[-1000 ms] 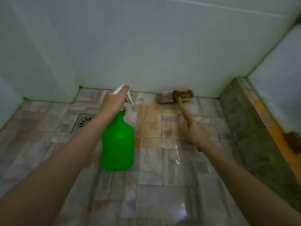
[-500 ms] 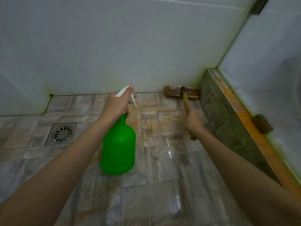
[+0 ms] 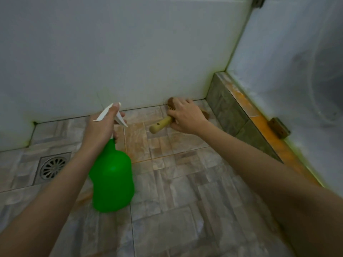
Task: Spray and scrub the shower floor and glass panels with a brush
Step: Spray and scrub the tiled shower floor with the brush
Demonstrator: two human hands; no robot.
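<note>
Left hand (image 3: 103, 127) fingers curl round green spray bottle (image 3: 112, 179) neck; right hand (image 3: 185, 115) fingers clamp brush (image 3: 161, 123) head at wall (image 3: 130, 52) base.

Your left hand (image 3: 101, 127) holds the green spray bottle (image 3: 113, 175) by its white top. Your right hand (image 3: 185, 115) grips the brush (image 3: 160, 124) down on the tile floor (image 3: 176, 191), right by the white wall (image 3: 130, 52). A round drain (image 3: 53, 167) sits on the left.
</note>
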